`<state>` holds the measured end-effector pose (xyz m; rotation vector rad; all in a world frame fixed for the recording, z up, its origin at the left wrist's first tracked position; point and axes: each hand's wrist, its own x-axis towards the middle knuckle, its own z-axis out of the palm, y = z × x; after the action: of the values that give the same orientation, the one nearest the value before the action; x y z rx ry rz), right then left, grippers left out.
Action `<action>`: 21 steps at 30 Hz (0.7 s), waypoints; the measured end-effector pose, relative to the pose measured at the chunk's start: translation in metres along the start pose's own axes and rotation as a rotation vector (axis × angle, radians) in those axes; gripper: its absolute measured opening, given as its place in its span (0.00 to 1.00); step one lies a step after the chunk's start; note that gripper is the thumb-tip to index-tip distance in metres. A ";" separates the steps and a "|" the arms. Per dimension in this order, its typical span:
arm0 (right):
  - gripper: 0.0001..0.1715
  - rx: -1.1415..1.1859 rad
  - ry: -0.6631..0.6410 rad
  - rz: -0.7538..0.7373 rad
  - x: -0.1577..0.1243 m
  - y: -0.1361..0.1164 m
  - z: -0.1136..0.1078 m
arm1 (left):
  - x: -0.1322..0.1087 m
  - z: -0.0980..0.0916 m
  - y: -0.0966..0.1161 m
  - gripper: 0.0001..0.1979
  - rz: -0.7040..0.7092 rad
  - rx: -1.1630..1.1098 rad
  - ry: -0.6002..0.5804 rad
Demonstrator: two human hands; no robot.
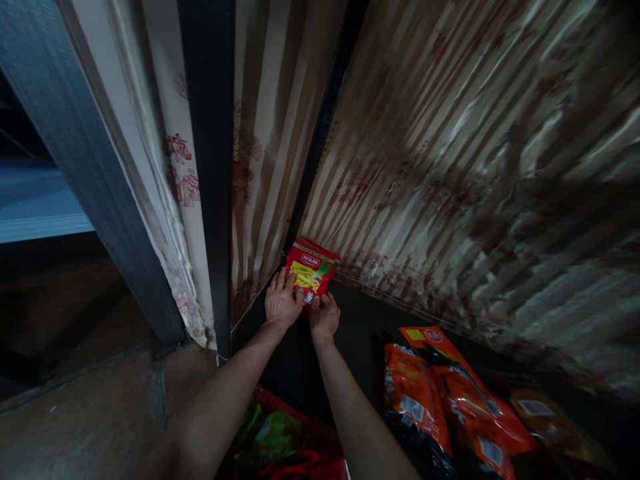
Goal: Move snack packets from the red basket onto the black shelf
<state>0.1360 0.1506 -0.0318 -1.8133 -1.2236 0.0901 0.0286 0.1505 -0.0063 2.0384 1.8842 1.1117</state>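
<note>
A red snack packet (311, 270) with a yellow picture stands in the far corner of a dark shelf (360, 320), leaning against the striped wall. My left hand (281, 303) grips its left lower edge, fingers curled on it. My right hand (325, 315) pinches its lower right corner. Both arms reach forward from the bottom of the view.
Orange-red packets (435, 393) lie in a row on the shelf to the right. A red basket (285, 440) with green and red packets sits below my arms. A dark upright post (210, 167) and a curtain (165, 173) stand to the left, above a brown floor (90, 413).
</note>
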 end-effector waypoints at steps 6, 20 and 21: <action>0.16 -0.064 0.027 -0.016 -0.002 -0.002 0.003 | 0.000 0.000 0.000 0.26 0.006 0.017 0.003; 0.19 -0.144 0.003 0.027 -0.007 -0.010 0.004 | -0.003 0.004 -0.003 0.24 0.048 0.028 0.008; 0.19 -0.137 0.010 0.024 -0.007 -0.009 0.005 | -0.003 0.004 -0.002 0.24 0.049 0.034 0.011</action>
<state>0.1235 0.1495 -0.0313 -1.9446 -1.2270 0.0102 0.0294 0.1499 -0.0120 2.1113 1.8806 1.1126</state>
